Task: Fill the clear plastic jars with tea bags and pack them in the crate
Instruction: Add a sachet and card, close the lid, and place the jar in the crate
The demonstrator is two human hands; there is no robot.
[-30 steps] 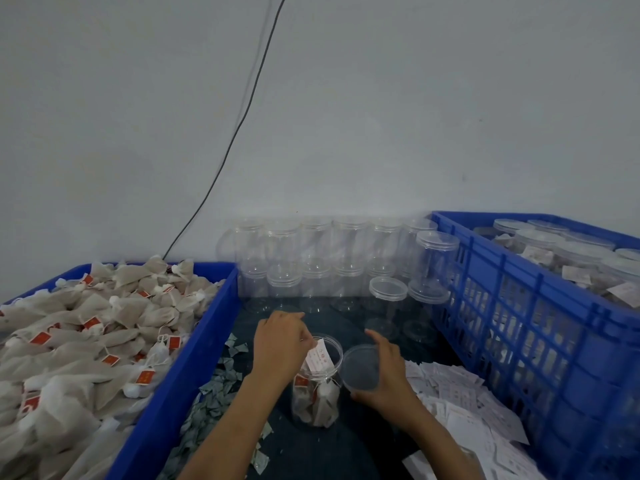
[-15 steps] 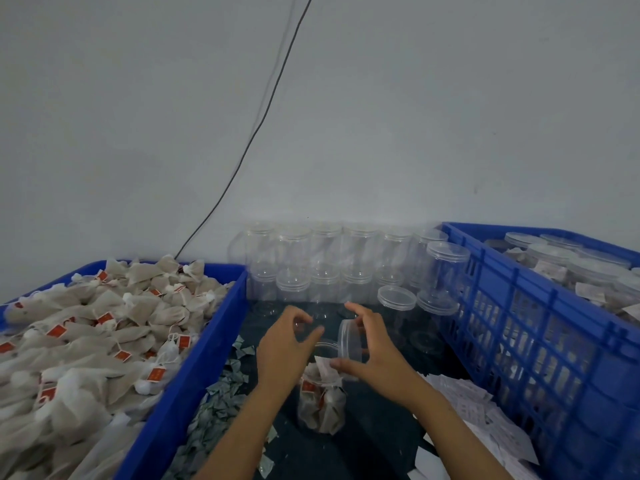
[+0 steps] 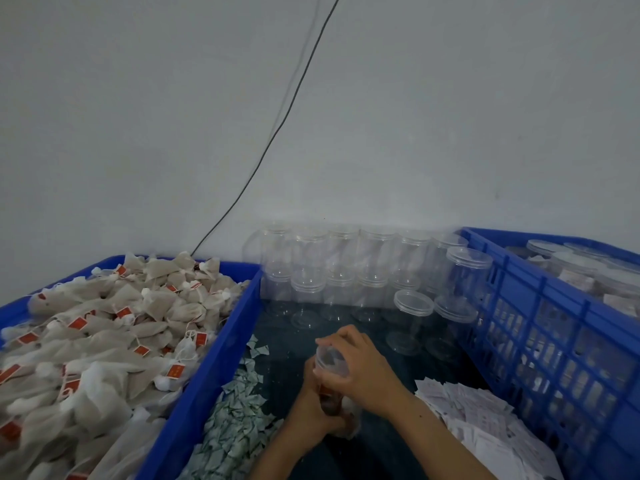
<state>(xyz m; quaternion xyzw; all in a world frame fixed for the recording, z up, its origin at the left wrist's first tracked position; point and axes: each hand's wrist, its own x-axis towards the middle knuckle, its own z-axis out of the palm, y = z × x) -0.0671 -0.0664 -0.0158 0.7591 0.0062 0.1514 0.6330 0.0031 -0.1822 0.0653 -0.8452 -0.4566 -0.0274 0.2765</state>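
A clear plastic jar filled with tea bags stands on the dark table in front of me. My left hand grips its body from the left. My right hand is curled over the clear lid on top of the jar, holding it by the rim. A blue tray on the left is heaped with tea bags bearing red tags. On the right stands a blue crate with several lidded jars inside.
Several empty clear jars are stacked in two layers against the grey wall. A pile of small grey-green sachets lies beside the tray. White paper slips lie near the crate. A black cable runs down the wall.
My right hand has brought the lid from beside the jar's mouth onto its top. My left hand has dropped from the rim to grip the jar's body.
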